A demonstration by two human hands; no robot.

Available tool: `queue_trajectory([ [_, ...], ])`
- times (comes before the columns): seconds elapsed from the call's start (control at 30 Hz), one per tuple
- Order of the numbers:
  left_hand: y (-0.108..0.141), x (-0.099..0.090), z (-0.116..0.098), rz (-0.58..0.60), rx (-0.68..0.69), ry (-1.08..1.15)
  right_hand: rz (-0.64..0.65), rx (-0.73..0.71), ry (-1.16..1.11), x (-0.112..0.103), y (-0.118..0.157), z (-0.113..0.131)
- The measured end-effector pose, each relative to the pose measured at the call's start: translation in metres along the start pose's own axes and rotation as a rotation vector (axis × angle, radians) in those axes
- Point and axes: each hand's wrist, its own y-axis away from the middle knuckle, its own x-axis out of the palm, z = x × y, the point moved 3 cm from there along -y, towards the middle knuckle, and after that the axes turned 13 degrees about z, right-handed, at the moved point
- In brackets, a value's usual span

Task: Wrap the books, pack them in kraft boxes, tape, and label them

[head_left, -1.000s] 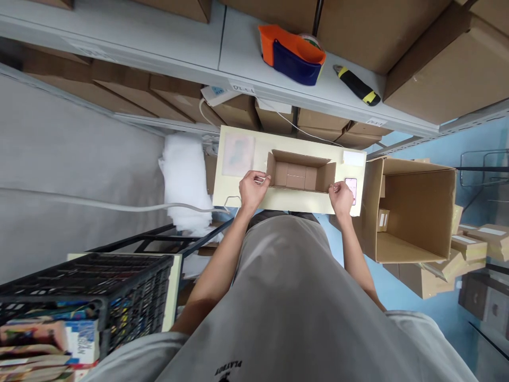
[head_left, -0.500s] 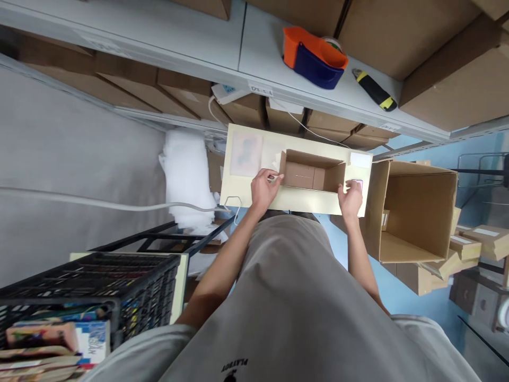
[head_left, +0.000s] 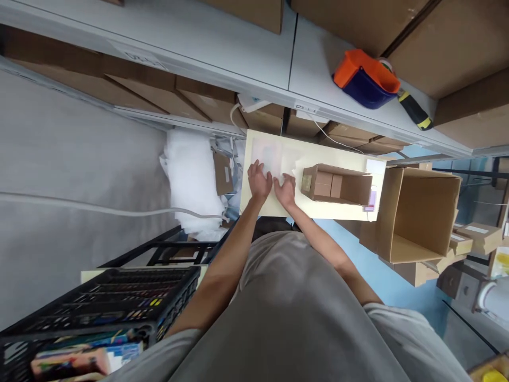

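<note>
A flat item in whitish translucent wrap lies on the left part of the pale yellow table. My left hand reaches over the wrap's near edge, fingers apart and slightly bent. Close beside it on the right, my right hand is at the wrap's near right corner, its thumb apart from the fingers. Neither hand visibly lifts anything. To the right of my hands stands an open cardboard box; its visible inside holds nothing. A blurred phone-like thing is beside the box's right end.
A big open carton stands right of the table. White wrapping sheets are piled at left. Above runs a grey shelf with an orange and blue tape dispenser and a black-yellow cutter. A black crate with books is lower left.
Both hands have left the small cardboard box and moved left to the wrapped item. The box now sits further right and is turned slightly. My view has shifted.
</note>
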Motion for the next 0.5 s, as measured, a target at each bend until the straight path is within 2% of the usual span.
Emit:
queue_trajectory([
  [0.1, -0.004, 0.01, 0.009, 0.085, 0.068, -0.014, -0.146, 0.296, -0.045, 0.007, -0.058, -0.006],
  [0.2, -0.003, 0.018, 0.017, 0.123, 0.077, 0.005, -0.189, 0.439, -0.136, 0.002, -0.088, -0.015],
  [0.37, 0.0, 0.024, 0.023, 0.15, 0.055, 0.025, -0.195, 0.443, -0.118, -0.002, -0.095, -0.021],
  [0.5, -0.007, 0.017, 0.026, 0.165, 0.071, 0.02, -0.167, 0.306, 0.008, 0.007, -0.084, -0.008],
])
